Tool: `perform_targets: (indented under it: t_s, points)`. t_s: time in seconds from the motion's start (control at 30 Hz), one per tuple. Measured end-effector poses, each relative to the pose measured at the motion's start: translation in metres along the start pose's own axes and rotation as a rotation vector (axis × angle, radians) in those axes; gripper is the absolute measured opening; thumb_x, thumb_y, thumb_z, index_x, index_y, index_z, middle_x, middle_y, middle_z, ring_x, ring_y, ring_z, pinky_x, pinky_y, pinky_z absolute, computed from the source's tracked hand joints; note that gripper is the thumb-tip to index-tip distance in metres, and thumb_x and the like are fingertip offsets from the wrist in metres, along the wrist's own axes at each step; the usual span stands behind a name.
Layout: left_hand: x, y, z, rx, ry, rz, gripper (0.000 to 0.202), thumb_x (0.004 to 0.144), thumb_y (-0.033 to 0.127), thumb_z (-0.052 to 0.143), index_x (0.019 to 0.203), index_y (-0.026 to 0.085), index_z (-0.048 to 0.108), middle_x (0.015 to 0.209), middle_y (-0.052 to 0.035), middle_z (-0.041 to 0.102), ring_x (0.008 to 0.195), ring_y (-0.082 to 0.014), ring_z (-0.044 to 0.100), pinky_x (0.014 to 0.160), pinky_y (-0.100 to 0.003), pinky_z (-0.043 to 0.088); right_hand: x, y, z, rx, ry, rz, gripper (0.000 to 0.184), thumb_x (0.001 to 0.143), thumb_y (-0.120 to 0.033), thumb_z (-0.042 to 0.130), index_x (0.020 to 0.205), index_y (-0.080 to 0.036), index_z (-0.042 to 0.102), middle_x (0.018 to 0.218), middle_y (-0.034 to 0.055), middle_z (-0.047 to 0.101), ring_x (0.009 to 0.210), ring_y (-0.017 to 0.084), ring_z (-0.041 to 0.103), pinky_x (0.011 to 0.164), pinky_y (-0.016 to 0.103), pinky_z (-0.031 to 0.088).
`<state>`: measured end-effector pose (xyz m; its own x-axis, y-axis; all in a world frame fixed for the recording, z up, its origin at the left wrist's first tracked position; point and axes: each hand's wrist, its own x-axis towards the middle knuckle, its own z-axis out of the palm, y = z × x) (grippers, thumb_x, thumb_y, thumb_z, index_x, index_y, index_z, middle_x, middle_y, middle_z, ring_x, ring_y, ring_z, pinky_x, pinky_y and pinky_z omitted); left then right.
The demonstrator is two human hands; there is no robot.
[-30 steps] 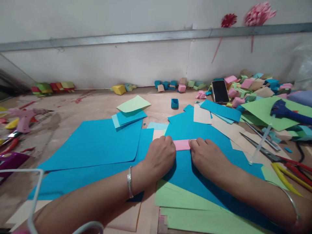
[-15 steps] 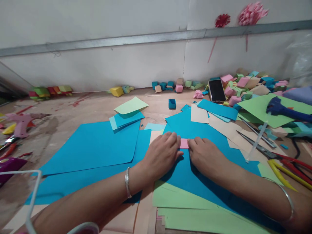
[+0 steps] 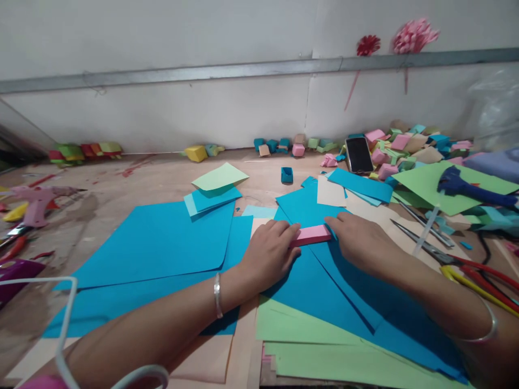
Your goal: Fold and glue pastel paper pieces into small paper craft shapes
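Note:
My left hand (image 3: 271,251) is closed around the left end of a folded pink paper strip (image 3: 311,236). The strip is raised slightly, its top and front faces showing. Just past its right end, my right hand (image 3: 360,237) is closed, its fingertips pinching what appears to be the edge of a blue paper sheet (image 3: 389,302); the thumb is hidden. That sheet lies skewed over another blue sheet (image 3: 300,281), with a long slanting edge between them. Large blue sheets (image 3: 174,237) also spread to the left, under and beside my left forearm.
Green sheets (image 3: 316,359) lie along the front. Scissors (image 3: 433,251) and a blue glue gun (image 3: 458,181) are at right, a pink glue gun (image 3: 36,202) at left. A phone (image 3: 359,155) leans by a heap of paper boxes (image 3: 417,143). A small blue box (image 3: 286,175) stands ahead.
The pink strip has come up off the blue paper and tilted in my left hand. My right hand has moved right, off the strip, and the upper blue sheet has shifted, exposing a slanting edge.

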<state>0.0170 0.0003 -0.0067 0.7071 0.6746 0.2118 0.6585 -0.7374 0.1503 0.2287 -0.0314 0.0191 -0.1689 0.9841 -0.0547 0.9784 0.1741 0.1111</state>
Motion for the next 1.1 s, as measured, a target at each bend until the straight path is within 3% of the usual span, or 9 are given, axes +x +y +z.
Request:
perform_targets:
  t_s: [0.2, 0.3, 0.4, 0.47, 0.6, 0.73, 0.9, 1.0, 1.1]
  points:
    - [0.002, -0.005, 0.001, -0.289, 0.062, -0.154, 0.048, 0.083, 0.028, 0.065, 0.128, 0.017, 0.054, 0.102, -0.0089, 0.064, 0.093, -0.0241, 0.056, 0.079, -0.037, 0.045, 0.006, 0.002, 0.017, 0.247, 0.08, -0.098, 0.031, 0.091, -0.024, 0.052, 0.12, -0.014, 0.059, 0.101, 0.0123, 0.065, 0.093, 0.025, 0.06, 0.073, 0.031, 0.043]
    - [0.005, -0.006, -0.001, -0.464, 0.147, -0.237, 0.034, 0.087, 0.027, 0.058, 0.119, 0.017, 0.06, 0.099, -0.0075, 0.066, 0.088, -0.0203, 0.058, 0.077, -0.033, 0.046, 0.012, 0.005, 0.022, 0.444, 0.205, -0.084, 0.043, 0.085, -0.025, 0.061, 0.126, -0.015, 0.056, 0.108, 0.0123, 0.066, 0.097, 0.024, 0.061, 0.079, 0.033, 0.046]
    - [0.006, -0.006, -0.003, -0.593, 0.226, -0.254, 0.025, 0.091, 0.025, 0.047, 0.107, 0.017, 0.066, 0.093, -0.006, 0.067, 0.084, -0.018, 0.059, 0.074, -0.03, 0.046, 0.017, 0.005, 0.024, 0.715, 0.288, 0.01, 0.048, 0.082, -0.026, 0.062, 0.128, -0.014, 0.054, 0.098, 0.0086, 0.069, 0.084, 0.019, 0.063, 0.074, 0.031, 0.048]
    - [0.006, -0.005, -0.004, -0.688, 0.251, -0.288, 0.025, 0.089, 0.025, 0.049, 0.104, 0.017, 0.067, 0.09, -0.0052, 0.068, 0.081, -0.0176, 0.059, 0.071, -0.028, 0.046, 0.019, 0.006, 0.025, 0.869, 0.308, 0.066, 0.044, 0.079, -0.024, 0.062, 0.121, -0.013, 0.058, 0.087, 0.0047, 0.068, 0.074, 0.017, 0.062, 0.068, 0.029, 0.048]
    - [0.007, -0.004, -0.005, -1.107, 0.224, -0.481, 0.027, 0.083, 0.032, 0.061, 0.103, 0.014, 0.067, 0.088, -0.005, 0.069, 0.073, -0.0153, 0.06, 0.062, -0.023, 0.045, 0.021, 0.008, 0.03, 1.026, 0.369, 0.045, 0.013, 0.073, -0.02, 0.06, 0.085, -0.018, 0.066, 0.074, 0.0004, 0.066, 0.07, 0.016, 0.062, 0.065, 0.028, 0.048]
    - [0.009, -0.004, -0.002, -1.501, 0.166, -0.606, 0.037, 0.071, 0.036, 0.075, 0.098, 0.012, 0.068, 0.079, -0.0038, 0.069, 0.063, -0.0125, 0.06, 0.058, -0.022, 0.044, 0.018, 0.004, 0.029, 1.2, 0.382, 0.06, 0.011, 0.074, -0.018, 0.055, 0.079, -0.019, 0.065, 0.075, 0.001, 0.068, 0.068, 0.017, 0.066, 0.064, 0.029, 0.053]
    - [0.01, -0.003, -0.002, -1.482, 0.164, -0.659, 0.031, 0.067, 0.039, 0.08, 0.07, 0.011, 0.067, 0.065, -0.0026, 0.065, 0.054, -0.0095, 0.054, 0.051, -0.02, 0.038, 0.013, -0.004, 0.018, 1.36, 0.347, 0.02, 0.017, 0.081, -0.032, 0.058, 0.089, -0.018, 0.066, 0.083, 0.0046, 0.07, 0.077, 0.02, 0.068, 0.067, 0.032, 0.057]
    - [0.011, 0.0, -0.005, -1.426, 0.15, -0.667, 0.03, 0.069, 0.039, 0.078, 0.067, 0.011, 0.066, 0.062, -0.0021, 0.064, 0.051, -0.0087, 0.051, 0.048, -0.02, 0.036, 0.012, -0.004, 0.016, 1.226, 0.336, 0.05, 0.024, 0.08, -0.038, 0.062, 0.094, -0.019, 0.064, 0.094, 0.0063, 0.069, 0.082, 0.019, 0.067, 0.068, 0.031, 0.056]
    - [0.011, 0.001, -0.005, -1.438, 0.171, -0.693, 0.027, 0.07, 0.036, 0.078, 0.068, 0.011, 0.066, 0.063, -0.0029, 0.065, 0.052, -0.0093, 0.053, 0.049, -0.02, 0.037, 0.013, -0.002, 0.02, 1.095, 0.361, 0.075, 0.018, 0.079, -0.029, 0.059, 0.093, -0.019, 0.062, 0.093, 0.0051, 0.068, 0.079, 0.017, 0.065, 0.07, 0.03, 0.053]
